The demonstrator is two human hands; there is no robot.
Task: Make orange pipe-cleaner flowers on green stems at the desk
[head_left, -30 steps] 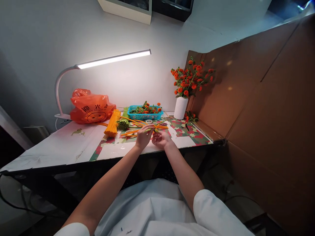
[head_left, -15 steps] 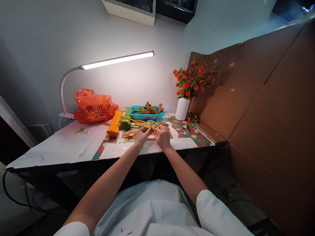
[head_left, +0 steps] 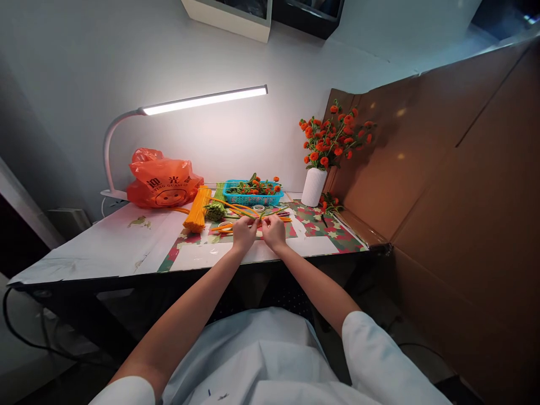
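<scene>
I'm watching through the head camera. Left hand [head_left: 244, 233] is pinching a thin green stem [head_left: 261, 216] between thumb and fingers; right hand [head_left: 274, 232] is pinching just beside it, fingertips almost meeting. So each grip is grasping, and the stem is sitting in the small gap between them, above the near part of the bench [head_left: 93, 247]. I'm not resolving how it's bent there; too small.

Bench top is showing smooth white covering, plus a red-green camouflage sheet [head_left: 352, 241]. Loose orange stems [head_left: 287, 220], long and slim, are lying crisscross around and behind the hands. A round tape roll [head_left: 259, 208] is lying flat just beyond the fingertips. Further left, a thick orange bundle [head_left: 197, 210] of straight rods is lying alongside a green bundle [head_left: 216, 211] with a knobbly near end.

Behind: a rectangular turquoise basket [head_left: 253, 199], perforated walls, is holding leafy stalks with small round orange-red blooms [head_left: 276, 188]. A thin, shiny, crumpled red bag [head_left: 164, 177] with black print is slumping at left. A lamp [head_left: 206, 101], straight glowing bar on a curved neck, is lighting it all. At right, a white ribbed vase [head_left: 314, 187] is standing upright, carrying fluffy pompom flowers [head_left: 337, 138]. Creased brown cardboard [head_left: 455, 152] is walling off that side.
</scene>
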